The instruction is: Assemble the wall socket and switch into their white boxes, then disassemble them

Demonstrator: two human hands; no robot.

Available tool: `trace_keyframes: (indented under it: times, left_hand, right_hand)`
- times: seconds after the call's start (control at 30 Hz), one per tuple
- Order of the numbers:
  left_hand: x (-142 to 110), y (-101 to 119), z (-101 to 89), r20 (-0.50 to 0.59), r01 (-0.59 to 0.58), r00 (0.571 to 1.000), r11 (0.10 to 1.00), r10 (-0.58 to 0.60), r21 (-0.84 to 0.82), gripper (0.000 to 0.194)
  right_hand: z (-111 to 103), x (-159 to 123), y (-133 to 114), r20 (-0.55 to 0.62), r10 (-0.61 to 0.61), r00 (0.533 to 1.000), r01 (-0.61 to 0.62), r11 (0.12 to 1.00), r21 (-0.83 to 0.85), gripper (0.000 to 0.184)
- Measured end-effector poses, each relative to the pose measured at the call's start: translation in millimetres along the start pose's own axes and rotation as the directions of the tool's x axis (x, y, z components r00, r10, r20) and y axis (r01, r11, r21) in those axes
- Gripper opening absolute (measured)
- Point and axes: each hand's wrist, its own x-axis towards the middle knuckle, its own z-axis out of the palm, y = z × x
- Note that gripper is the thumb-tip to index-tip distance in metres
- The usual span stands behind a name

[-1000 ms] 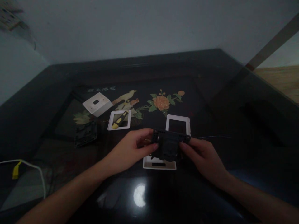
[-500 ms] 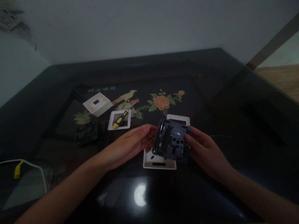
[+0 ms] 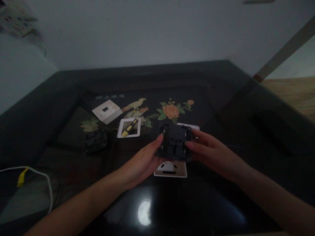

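Both of my hands hold a dark grey square switch module (image 3: 175,142) above the black table, its back with small square holes facing me. My left hand (image 3: 145,157) grips its left edge with thumb and fingers. My right hand (image 3: 209,152) pinches its right edge. Directly under the module lies a white switch cover plate (image 3: 170,169) on the table. A white frame (image 3: 189,126) peeks out behind the module.
Further left on the black painted table (image 3: 221,108) lie a white frame holding a yellow-and-black screwdriver (image 3: 129,127), a white switch box (image 3: 107,111) and another dark module (image 3: 94,141). A white cable with a yellow tag (image 3: 22,172) runs along the left edge.
The module has been turned over from edge-on to its back facing me and lifted slightly. The head camera has tilted, shifting the table items a little.
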Motion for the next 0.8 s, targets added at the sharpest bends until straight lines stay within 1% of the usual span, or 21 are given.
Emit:
trace_keyframes:
  times: [0.13, 0.2, 0.27, 0.3, 0.37, 0.47, 0.6, 0.7, 0.8]
  left_hand:
    - [3.8, -3.5, 1.2, -0.011, 0.022, 1.0, 0.98, -0.024, -0.197, 0.051]
    - [2.9, -8.1, 2.8, -0.035, 0.016, 0.999, 0.965, -0.026, -0.263, 0.044]
    - [0.4, -13.1, 5.5, -0.061, -0.002, 0.998, 0.958, -0.017, -0.287, 0.029]
    - [-0.9, -15.2, 7.0, -0.077, -0.015, 0.997, 0.959, -0.007, -0.283, 0.023]
    - [-2.9, -17.8, 9.3, -0.104, -0.044, 0.994, 0.965, 0.018, -0.26, 0.019]
    - [-3.8, -17.9, 10.0, -0.119, -0.075, 0.992, 0.966, 0.046, -0.248, 0.021]
    - [-3.1, -16.8, 7.4, -0.112, -0.082, 0.992, 0.972, 0.059, -0.221, 0.024]
    - [-2.8, -17.2, 6.9, -0.122, -0.094, 0.99, 0.98, 0.072, -0.178, 0.026]
    - [-1.5, -16.7, 8.9, -0.124, -0.134, 0.985, 0.984, 0.12, -0.115, 0.022]
  right_hand:
    - [7.9, 4.8, -5.1, 0.024, -0.028, 0.999, 0.028, 0.999, -0.021, 0.031]
    - [14.1, 8.0, -8.5, 0.041, -0.034, 0.999, 0.036, 0.998, -0.048, 0.029]
    - [20.6, 12.1, -11.1, 0.059, -0.029, 0.998, 0.033, 0.997, -0.073, 0.027]
    - [23.4, 14.3, -11.8, 0.068, -0.023, 0.997, 0.028, 0.996, -0.085, 0.027]
    - [27.5, 18.5, -12.0, 0.081, -0.011, 0.997, 0.02, 0.994, -0.104, 0.026]
    - [29.2, 22.6, -11.5, 0.075, -0.015, 0.997, 0.024, 0.991, -0.129, 0.029]
    - [27.5, 22.6, -12.9, 0.07, -0.025, 0.997, 0.036, 0.985, -0.171, 0.034]
    - [26.8, 20.9, -14.8, 0.094, -0.005, 0.996, 0.02, 0.986, -0.165, 0.036]
    - [25.4, 19.2, -17.9, 0.119, -0.028, 0.992, 0.045, 0.989, -0.137, 0.034]
